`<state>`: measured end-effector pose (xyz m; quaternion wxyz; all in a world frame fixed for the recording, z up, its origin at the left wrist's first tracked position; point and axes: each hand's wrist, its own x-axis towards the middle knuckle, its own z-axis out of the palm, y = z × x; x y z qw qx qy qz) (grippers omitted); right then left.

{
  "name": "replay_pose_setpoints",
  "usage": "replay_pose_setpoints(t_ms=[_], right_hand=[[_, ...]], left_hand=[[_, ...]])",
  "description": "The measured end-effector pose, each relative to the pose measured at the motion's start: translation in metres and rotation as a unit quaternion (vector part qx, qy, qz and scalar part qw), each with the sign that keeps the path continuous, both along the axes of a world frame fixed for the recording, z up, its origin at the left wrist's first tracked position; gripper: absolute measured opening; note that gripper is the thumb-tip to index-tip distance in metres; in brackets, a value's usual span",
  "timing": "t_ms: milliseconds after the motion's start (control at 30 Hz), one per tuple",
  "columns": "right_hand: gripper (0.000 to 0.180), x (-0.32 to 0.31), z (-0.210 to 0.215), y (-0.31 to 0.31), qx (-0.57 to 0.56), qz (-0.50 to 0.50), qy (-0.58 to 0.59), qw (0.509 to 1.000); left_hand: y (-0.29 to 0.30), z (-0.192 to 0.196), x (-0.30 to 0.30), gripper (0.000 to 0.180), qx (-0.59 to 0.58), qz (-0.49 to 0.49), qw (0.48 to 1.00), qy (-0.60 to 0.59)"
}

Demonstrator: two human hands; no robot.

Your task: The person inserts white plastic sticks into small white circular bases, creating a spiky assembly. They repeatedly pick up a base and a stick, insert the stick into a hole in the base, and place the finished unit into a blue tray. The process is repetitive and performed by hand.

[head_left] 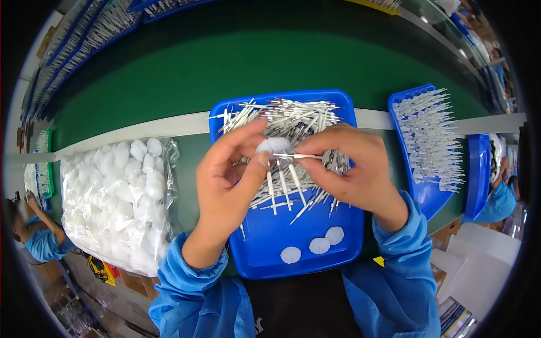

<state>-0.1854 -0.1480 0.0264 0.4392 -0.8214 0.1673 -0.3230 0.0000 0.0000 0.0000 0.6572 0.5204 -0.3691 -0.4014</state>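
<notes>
The left hand (225,186) pinched a white cotton pad (272,146) steady while the right hand (352,169) gripped a thin stick (296,156), feeding it in above the blue tray (298,248).

A clear plastic bag (115,205) of white round pads lies at the left beside the blue tray (265,256), sagging and crinkled.
</notes>
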Motion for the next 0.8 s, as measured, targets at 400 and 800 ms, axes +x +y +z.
replay_pose_setpoints(t_ms=[400,800], right_hand=[[0.023,0.001,-0.008,0.006,-0.083,-0.018,0.083,0.993],[0.014,0.004,-0.011,0.012,-0.052,-0.025,0.118,0.991]], left_hand=[[0.004,-0.006,0.006,0.031,-0.016,0.038,0.996,-0.079],[0.003,-0.006,-0.001,0.035,-0.002,0.052,0.969,-0.241]])
